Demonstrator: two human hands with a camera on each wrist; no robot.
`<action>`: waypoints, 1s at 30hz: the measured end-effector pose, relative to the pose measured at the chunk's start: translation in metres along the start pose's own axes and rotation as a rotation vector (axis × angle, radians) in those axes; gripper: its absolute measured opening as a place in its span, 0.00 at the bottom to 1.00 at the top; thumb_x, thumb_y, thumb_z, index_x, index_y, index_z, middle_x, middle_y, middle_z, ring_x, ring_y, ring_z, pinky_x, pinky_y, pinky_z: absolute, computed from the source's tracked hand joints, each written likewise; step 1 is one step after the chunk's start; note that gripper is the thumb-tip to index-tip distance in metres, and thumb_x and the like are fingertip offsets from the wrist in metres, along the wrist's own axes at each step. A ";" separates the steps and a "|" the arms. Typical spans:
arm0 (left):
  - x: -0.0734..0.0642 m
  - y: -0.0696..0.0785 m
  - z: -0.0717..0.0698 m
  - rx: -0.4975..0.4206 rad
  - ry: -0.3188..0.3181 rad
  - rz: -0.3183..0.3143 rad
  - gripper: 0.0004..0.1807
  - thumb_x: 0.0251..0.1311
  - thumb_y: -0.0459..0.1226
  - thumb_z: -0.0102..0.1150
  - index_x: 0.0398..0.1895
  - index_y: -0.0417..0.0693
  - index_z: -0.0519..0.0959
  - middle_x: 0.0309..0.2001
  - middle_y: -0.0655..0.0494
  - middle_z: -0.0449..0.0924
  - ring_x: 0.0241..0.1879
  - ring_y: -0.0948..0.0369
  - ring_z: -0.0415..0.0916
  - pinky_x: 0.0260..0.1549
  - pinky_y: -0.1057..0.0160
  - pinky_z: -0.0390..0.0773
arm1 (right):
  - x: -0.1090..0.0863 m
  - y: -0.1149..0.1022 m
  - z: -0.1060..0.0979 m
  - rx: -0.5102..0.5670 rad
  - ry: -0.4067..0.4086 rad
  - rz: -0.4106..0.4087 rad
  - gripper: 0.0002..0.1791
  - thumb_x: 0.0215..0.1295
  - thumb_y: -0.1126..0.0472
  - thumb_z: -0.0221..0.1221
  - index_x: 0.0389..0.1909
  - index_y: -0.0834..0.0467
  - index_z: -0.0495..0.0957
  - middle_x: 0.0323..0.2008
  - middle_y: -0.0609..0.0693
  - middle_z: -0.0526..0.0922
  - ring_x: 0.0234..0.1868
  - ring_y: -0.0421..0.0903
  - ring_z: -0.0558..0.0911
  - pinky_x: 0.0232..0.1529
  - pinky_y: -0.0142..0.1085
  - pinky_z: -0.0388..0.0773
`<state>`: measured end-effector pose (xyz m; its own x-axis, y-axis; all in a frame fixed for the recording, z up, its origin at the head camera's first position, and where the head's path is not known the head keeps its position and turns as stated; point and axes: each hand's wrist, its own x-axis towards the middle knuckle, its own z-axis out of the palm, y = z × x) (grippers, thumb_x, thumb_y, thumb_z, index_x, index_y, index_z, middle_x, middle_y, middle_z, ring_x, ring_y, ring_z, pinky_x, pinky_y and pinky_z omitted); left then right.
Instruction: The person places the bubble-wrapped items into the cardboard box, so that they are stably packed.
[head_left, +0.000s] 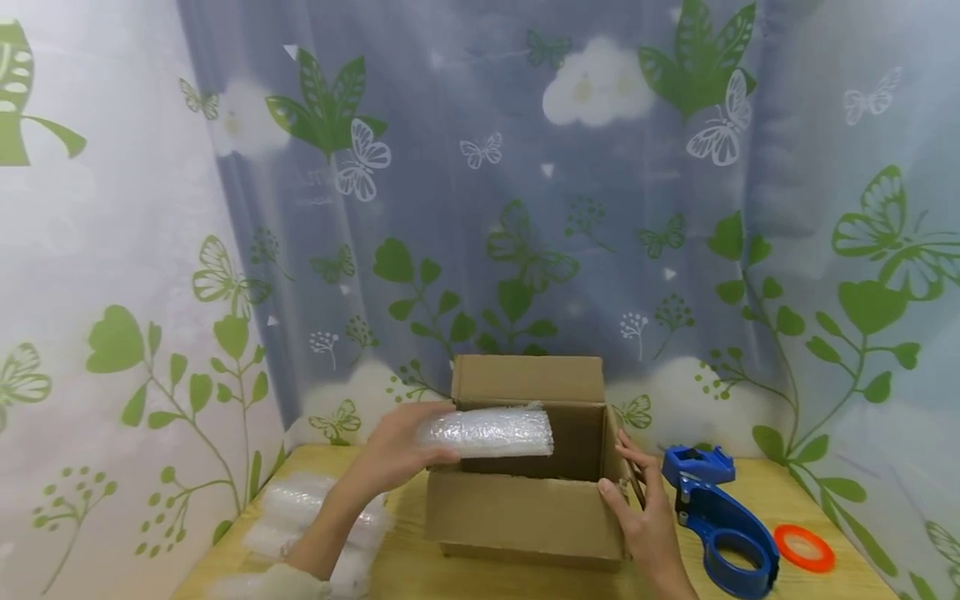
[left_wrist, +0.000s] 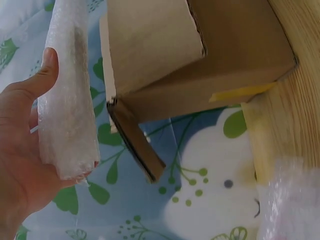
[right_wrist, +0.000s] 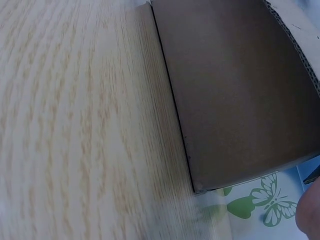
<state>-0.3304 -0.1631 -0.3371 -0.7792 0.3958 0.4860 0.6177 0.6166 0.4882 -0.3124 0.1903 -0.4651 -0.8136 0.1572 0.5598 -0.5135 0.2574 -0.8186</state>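
Observation:
My left hand (head_left: pixel 401 446) grips a bubble-wrapped roll (head_left: pixel 491 432) by its left end, thumb on the near side. The roll lies roughly level over the mouth of an open cardboard box (head_left: pixel 525 521). In the left wrist view the bubble wrap (left_wrist: pixel 70 100) looks white and cloudy, hiding what is inside. At the box's right end, my right hand (head_left: pixel 647 508) holds the side flap, with the thumb at the front corner and the fingers behind. Only a fingertip (right_wrist: pixel 309 212) of it shows in the right wrist view, beside the box wall (right_wrist: pixel 240 95).
More bubble-wrapped rolls (head_left: pixel 288 500) lie on the wooden table (head_left: pixel 405 533) left of the box, partly behind my left forearm. To the right are a blue tape dispenser (head_left: pixel 731 533) and an orange tape roll (head_left: pixel 804 547). A patterned curtain (head_left: pixel 480 208) hangs behind.

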 end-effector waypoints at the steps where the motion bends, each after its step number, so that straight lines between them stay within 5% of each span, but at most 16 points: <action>1: 0.002 0.002 0.004 -0.007 -0.005 0.001 0.36 0.55 0.48 0.78 0.67 0.47 0.79 0.66 0.50 0.80 0.68 0.45 0.73 0.68 0.40 0.70 | 0.000 0.000 0.000 0.003 0.001 -0.002 0.27 0.74 0.61 0.64 0.69 0.57 0.68 0.79 0.48 0.62 0.80 0.60 0.55 0.72 0.72 0.55; 5: 0.013 0.009 0.018 0.002 -0.023 0.035 0.36 0.53 0.49 0.78 0.66 0.46 0.80 0.64 0.51 0.81 0.66 0.46 0.75 0.67 0.42 0.73 | -0.001 0.001 -0.001 0.010 0.006 -0.017 0.27 0.73 0.62 0.64 0.69 0.58 0.68 0.79 0.49 0.62 0.80 0.60 0.55 0.71 0.73 0.54; 10: 0.024 0.018 0.036 0.121 -0.035 0.080 0.36 0.53 0.52 0.77 0.65 0.50 0.81 0.61 0.54 0.84 0.60 0.50 0.80 0.62 0.48 0.78 | -0.001 0.001 -0.001 0.020 0.018 -0.027 0.26 0.73 0.63 0.64 0.68 0.58 0.69 0.79 0.50 0.63 0.80 0.60 0.55 0.72 0.73 0.53; 16: 0.029 0.021 0.055 -0.014 -0.109 0.010 0.36 0.57 0.49 0.76 0.67 0.47 0.79 0.66 0.49 0.79 0.68 0.45 0.72 0.69 0.42 0.70 | 0.000 0.001 0.000 0.032 0.016 -0.024 0.26 0.72 0.64 0.64 0.68 0.57 0.69 0.79 0.49 0.62 0.81 0.59 0.54 0.73 0.72 0.53; 30: 0.030 0.010 0.079 -0.071 -0.159 -0.039 0.36 0.62 0.52 0.72 0.69 0.43 0.77 0.68 0.46 0.77 0.70 0.42 0.69 0.70 0.39 0.68 | 0.000 0.002 0.000 0.048 0.023 -0.022 0.26 0.72 0.65 0.64 0.68 0.55 0.70 0.79 0.49 0.63 0.81 0.58 0.55 0.71 0.74 0.54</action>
<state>-0.3559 -0.0916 -0.3753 -0.8065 0.4782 0.3477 0.5879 0.5867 0.5569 -0.3130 0.1904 -0.4669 -0.7959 0.1744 0.5798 -0.5439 0.2149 -0.8112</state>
